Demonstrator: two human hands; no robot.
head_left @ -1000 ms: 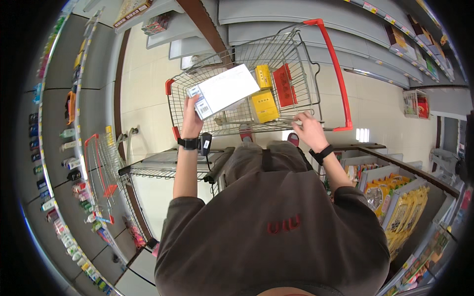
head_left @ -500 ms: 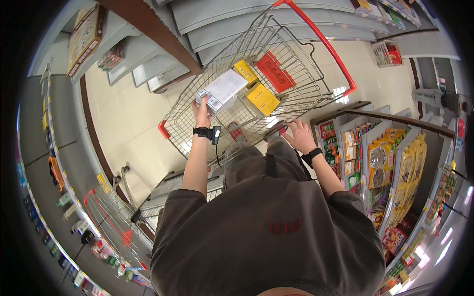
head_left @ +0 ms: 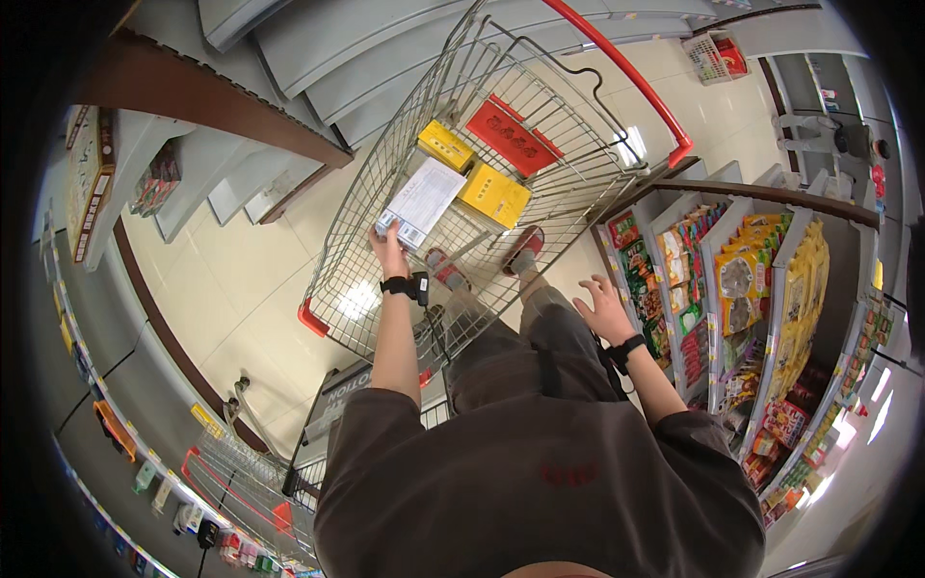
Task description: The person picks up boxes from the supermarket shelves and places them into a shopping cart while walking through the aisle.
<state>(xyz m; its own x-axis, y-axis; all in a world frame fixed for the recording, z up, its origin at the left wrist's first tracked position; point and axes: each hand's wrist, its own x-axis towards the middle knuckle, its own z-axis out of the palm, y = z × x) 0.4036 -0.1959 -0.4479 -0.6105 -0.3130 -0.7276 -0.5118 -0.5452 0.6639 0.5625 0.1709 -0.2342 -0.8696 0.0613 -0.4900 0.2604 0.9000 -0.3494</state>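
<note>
A metal wire shopping cart (head_left: 332,255) with a red handle stands in front of me. My left hand (head_left: 390,252) grips the near end of a white box (head_left: 425,200), fingers curled over its edge; whether the box rests on the cart's bottom I cannot tell. Beside it in the cart are a yellow box (head_left: 495,196) on the right and a smaller yellow box (head_left: 445,144) behind. A red panel (head_left: 514,135) is set in the cart's far side. Holding nothing, my right hand (head_left: 605,310) hovers right of the cart with its fingers apart.
Racks of bagged snacks (head_left: 747,289) stand close on my right. Grey shelving (head_left: 328,48) runs behind the cart. A second shopping cart (head_left: 241,482) is at lower left, near a long shelf. A white basket (head_left: 708,60) sits on the floor at the far right.
The white box has gone lower into the cart with my left hand, now level beside the yellow boxes. My right hand has shifted slightly down, away from the cart. My view has turned a little.
</note>
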